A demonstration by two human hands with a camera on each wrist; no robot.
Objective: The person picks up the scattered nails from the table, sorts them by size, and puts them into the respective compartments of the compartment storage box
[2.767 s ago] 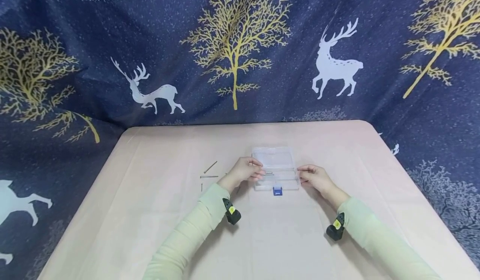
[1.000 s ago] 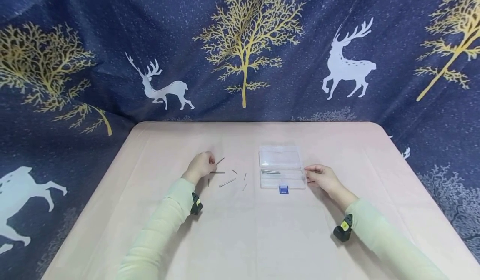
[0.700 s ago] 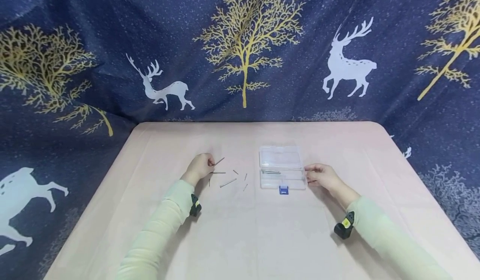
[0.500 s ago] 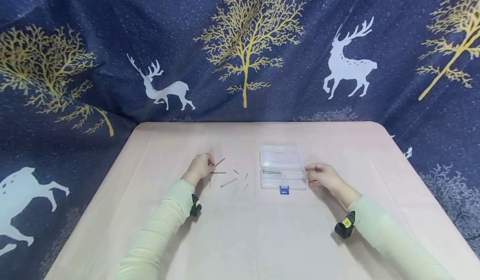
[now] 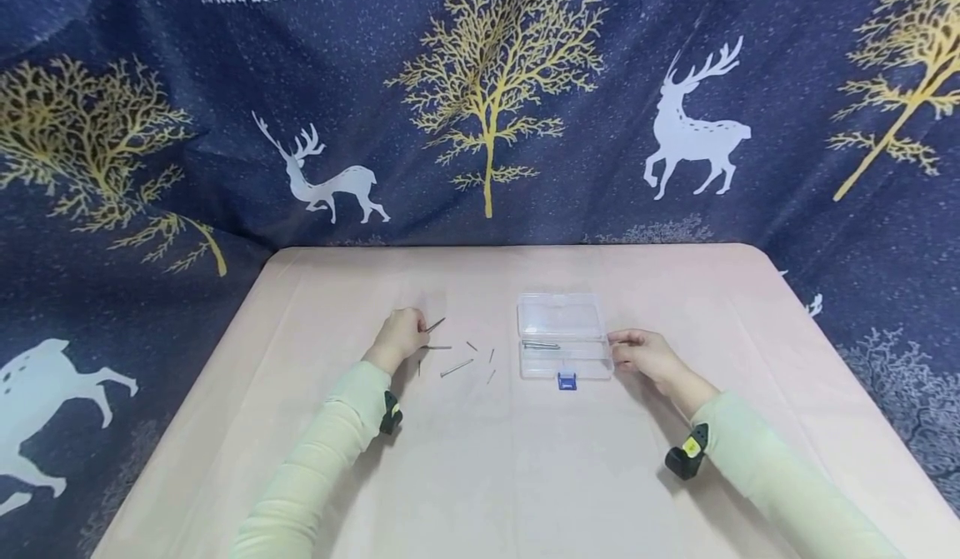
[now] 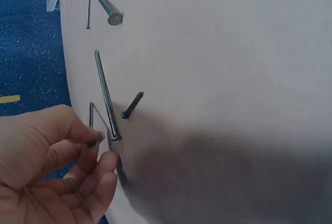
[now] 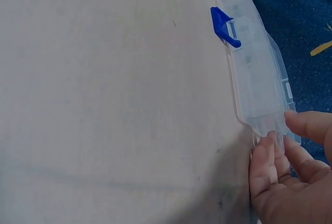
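My left hand [image 5: 397,338] pinches a long nail [image 6: 92,117] close to its head between thumb and finger; its far end points away. Another long nail [image 6: 105,92] and a short dark nail [image 6: 133,105] lie on the cloth beside the fingers. At the table's middle, a clear plastic box [image 5: 551,367] lies with its lid [image 5: 558,313] folded back and its blue latch [image 5: 567,381] facing me. Long nails [image 5: 541,345] lie in its rear compartment. My right hand [image 7: 295,175] holds the box's right end, thumb above and fingers against the end wall.
Several more nails are scattered between the left hand and the box, among them a long nail [image 5: 457,368] and short nails [image 5: 472,346]. A pale pink cloth [image 5: 510,476] covers the table. Behind it hangs a dark blue curtain [image 5: 450,234] with deer and trees.
My left hand has gone from the box to the nails on the left, leaving long nails in the rear compartment. The nail it now pinches has just tilted slightly. The right hand stays at the box.
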